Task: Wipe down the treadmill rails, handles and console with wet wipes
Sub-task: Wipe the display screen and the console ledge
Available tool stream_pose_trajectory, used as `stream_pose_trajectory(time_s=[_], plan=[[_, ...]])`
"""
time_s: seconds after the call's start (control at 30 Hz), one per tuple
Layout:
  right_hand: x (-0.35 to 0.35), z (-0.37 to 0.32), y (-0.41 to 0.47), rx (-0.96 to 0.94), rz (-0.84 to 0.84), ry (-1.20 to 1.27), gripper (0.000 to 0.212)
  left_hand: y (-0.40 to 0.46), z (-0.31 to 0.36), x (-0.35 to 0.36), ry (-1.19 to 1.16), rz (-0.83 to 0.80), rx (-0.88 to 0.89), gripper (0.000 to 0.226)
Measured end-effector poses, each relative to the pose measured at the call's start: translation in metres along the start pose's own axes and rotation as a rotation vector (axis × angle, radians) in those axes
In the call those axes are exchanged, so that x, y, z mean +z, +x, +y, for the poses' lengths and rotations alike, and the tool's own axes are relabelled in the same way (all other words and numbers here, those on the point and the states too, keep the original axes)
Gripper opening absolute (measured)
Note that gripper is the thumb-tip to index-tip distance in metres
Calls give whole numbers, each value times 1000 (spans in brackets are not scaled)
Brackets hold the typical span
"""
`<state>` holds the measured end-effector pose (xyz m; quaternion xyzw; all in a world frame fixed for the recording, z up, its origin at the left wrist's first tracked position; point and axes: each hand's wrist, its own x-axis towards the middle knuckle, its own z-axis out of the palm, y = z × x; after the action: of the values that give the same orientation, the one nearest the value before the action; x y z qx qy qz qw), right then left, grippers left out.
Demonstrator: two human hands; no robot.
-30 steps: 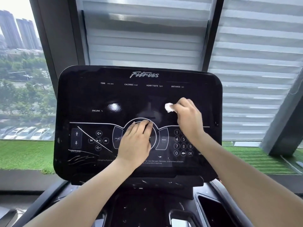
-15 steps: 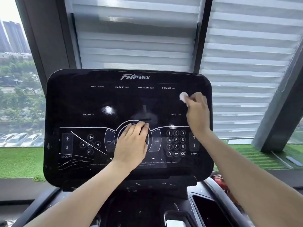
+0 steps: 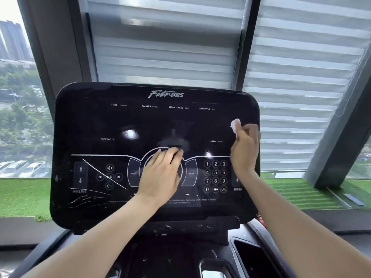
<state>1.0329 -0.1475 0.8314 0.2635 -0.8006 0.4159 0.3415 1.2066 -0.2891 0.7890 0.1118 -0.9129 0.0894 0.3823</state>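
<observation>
Since the earlier frame, the right hand (image 3: 245, 149) had slid its pinched wipe (image 3: 235, 124) out to the console's (image 3: 140, 121) right edge. Left hand (image 3: 160, 177), fingers flat, braced the centre dial. Overlapping strokes with light pressure would likely suit the glossy panel best.

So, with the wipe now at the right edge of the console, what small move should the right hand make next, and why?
Probably drop the right hand a little and draw the wipe leftward across the console. The wipe sits at the console's right edge, so no panel is left that way. The left hand lies flat on the centre dial, so pass above its fingers.
</observation>
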Motion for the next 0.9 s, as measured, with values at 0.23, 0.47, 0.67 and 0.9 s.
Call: stream_pose_trajectory(time_s=[0.23,0.47,0.67,0.9], plan=[[46,-72,-54,-451,-218,94,28,-11,-32,-6,12,-11,-55,61],[23,-40,6,-173,81,11,36,-21,-53,-13,26,-2,-95,61],[63,-97,-44,-357,11,89,41,-25,-62,-14,11,13,-98,62],[53,-84,-19,-637,-38,4,39,-35,-67,-13,10,11,-113,59]])
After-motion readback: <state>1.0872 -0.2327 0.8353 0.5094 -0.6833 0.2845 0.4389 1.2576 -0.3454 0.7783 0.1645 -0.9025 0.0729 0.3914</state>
